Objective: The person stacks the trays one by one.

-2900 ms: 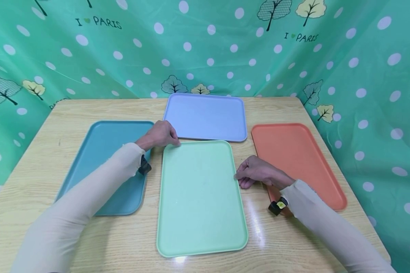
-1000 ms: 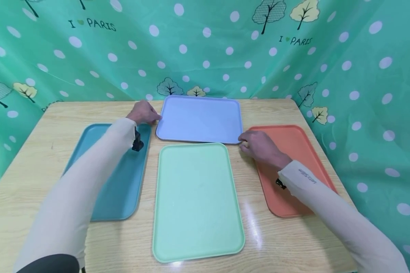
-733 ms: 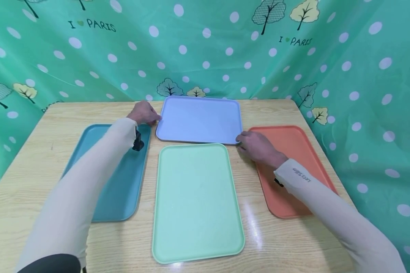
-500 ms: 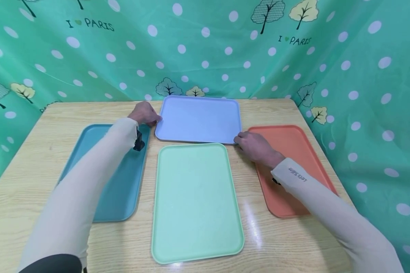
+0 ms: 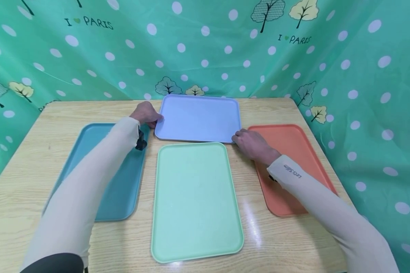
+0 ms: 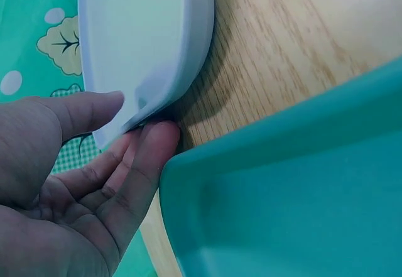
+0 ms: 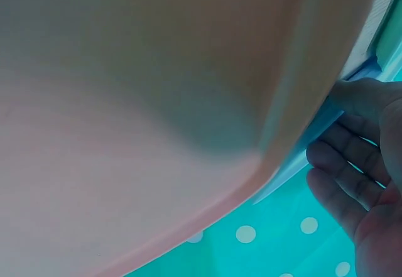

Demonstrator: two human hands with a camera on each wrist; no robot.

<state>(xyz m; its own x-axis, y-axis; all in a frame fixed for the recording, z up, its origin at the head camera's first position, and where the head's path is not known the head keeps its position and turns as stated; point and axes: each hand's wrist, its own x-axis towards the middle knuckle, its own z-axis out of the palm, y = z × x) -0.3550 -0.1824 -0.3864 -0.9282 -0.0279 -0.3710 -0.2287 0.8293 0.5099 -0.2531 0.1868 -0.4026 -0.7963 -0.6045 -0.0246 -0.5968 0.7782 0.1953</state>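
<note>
In the head view a lavender-blue tray (image 5: 198, 119) lies at the back of the table, long side toward the backdrop. My left hand (image 5: 145, 113) pinches its left edge; in the left wrist view the thumb is over the rim of the lavender tray (image 6: 135, 44) and the fingers (image 6: 157, 148) are against its underside. At its front right corner my right hand (image 5: 253, 145) grips the edge; the right wrist view shows the thumb at the blue rim (image 7: 320, 126) and the fingers spread below. Directly in front lies a light green tray (image 5: 196, 201), lengthwise.
A teal tray (image 5: 121, 189) lies on the left, partly covered by the left sleeve. On the right is an orange-red tray (image 5: 287, 151), under the right forearm. A green dotted curtain (image 5: 205, 45) hangs behind and beside the wooden table (image 5: 130, 242).
Both hands have gone from the green tray's edges to the lavender tray's left edge and front right corner. Lately the right hand has slid slightly left along its front edge.
</note>
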